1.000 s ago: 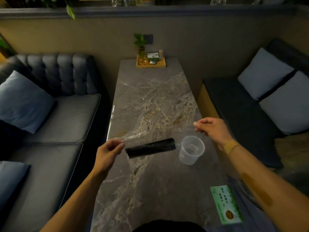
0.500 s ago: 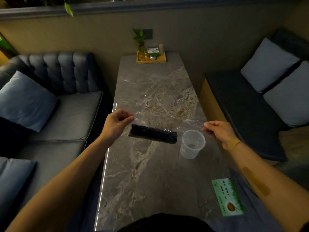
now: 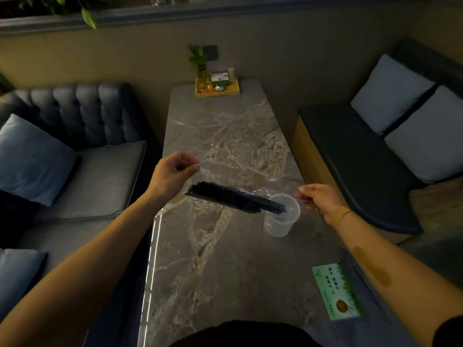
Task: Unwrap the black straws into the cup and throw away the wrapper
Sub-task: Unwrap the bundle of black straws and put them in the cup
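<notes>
A bundle of black straws (image 3: 233, 197) slants down to the right inside a clear plastic wrapper (image 3: 240, 174), its lower end reaching into the mouth of a clear plastic cup (image 3: 278, 226). The cup stands upright on the marble table (image 3: 225, 271). My left hand (image 3: 172, 174) pinches the wrapper's upper left end, raised above the table. My right hand (image 3: 318, 199) pinches the wrapper's right end, just to the right of the cup's rim. The wrapper is stretched between both hands.
A wooden tray (image 3: 217, 90) with a small plant and a card holder stands at the table's far end. A green card (image 3: 337, 291) lies at the near right. A grey sofa (image 3: 82, 171) with cushions is on the left, a dark bench (image 3: 358, 159) with pillows on the right.
My left hand has risen and my right hand has dropped toward the cup. The straw bundle tilted from level and slid right, its lower end now in the cup.
</notes>
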`<action>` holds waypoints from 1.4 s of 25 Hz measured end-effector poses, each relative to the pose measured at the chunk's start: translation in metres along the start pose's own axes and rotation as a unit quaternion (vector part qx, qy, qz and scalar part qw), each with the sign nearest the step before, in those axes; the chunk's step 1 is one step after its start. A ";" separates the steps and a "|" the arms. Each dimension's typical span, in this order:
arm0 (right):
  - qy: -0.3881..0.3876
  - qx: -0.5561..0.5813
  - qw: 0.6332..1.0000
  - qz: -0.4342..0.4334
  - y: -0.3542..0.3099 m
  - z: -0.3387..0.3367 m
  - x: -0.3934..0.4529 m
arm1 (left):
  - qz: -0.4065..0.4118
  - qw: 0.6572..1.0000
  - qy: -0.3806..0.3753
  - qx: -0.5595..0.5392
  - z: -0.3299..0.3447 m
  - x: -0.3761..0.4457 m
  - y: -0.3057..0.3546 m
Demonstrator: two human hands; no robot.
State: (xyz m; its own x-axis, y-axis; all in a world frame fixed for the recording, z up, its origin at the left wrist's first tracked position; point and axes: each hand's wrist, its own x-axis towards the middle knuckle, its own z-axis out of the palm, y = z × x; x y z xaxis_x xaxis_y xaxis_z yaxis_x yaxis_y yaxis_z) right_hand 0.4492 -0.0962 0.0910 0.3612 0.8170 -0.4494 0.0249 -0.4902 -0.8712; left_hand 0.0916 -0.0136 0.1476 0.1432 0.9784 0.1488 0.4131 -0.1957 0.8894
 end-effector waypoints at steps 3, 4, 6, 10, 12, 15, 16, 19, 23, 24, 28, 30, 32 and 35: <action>-0.004 0.011 1.000 0.001 0.000 0.003 0.001 | 0.016 1.000 0.004 0.012 0.000 0.005 0.010; -0.005 0.013 1.000 0.002 0.001 0.004 0.002 | 0.018 1.000 0.005 0.013 0.000 0.007 0.013; -0.003 0.015 1.000 0.007 0.001 0.004 0.004 | 0.023 1.000 0.008 0.017 0.002 0.010 0.019; -0.003 0.025 1.000 0.017 0.005 0.001 0.010 | 0.034 0.999 0.013 0.030 0.007 0.019 0.032; -0.001 0.034 0.999 0.021 0.008 -0.001 0.013 | 0.038 0.999 0.005 0.038 0.012 0.022 0.039; -0.008 0.056 0.998 0.034 0.012 -0.006 0.015 | 0.046 0.998 -0.003 0.041 0.018 0.026 0.047; -0.011 0.061 0.997 0.037 0.014 -0.007 0.016 | 0.047 0.998 -0.006 0.037 0.019 0.027 0.050; -0.016 0.086 0.995 0.047 0.016 -0.010 0.017 | 0.047 0.998 -0.012 0.033 0.023 0.032 0.058; -0.019 0.129 0.989 0.063 0.019 -0.012 0.020 | 0.064 0.997 -0.016 0.051 0.030 0.039 0.075; -0.020 0.138 0.988 0.070 0.020 -0.013 0.021 | 0.073 0.995 -0.017 0.058 0.033 0.041 0.081; -0.021 0.176 0.979 0.103 0.024 -0.015 0.024 | 0.110 0.990 -0.026 0.081 0.050 0.052 0.107; -0.019 0.186 0.975 0.115 0.027 -0.018 0.026 | 0.129 0.987 -0.035 0.092 0.060 0.054 0.118; -0.019 0.200 0.972 0.126 0.029 -0.023 0.026 | 0.140 0.984 -0.041 0.098 0.068 0.056 0.124; -0.025 0.231 0.962 0.140 0.031 -0.027 0.027 | 0.139 0.985 -0.046 0.089 0.074 0.059 0.128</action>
State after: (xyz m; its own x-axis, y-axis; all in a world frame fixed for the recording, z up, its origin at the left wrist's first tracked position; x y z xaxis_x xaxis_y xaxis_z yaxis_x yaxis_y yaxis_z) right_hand 0.4851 -0.0978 0.0571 0.2475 0.6913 -0.6789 -0.4884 -0.5161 -0.7036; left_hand 0.2199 0.0143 0.2382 0.3509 0.8765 0.3294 0.4959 -0.4724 0.7286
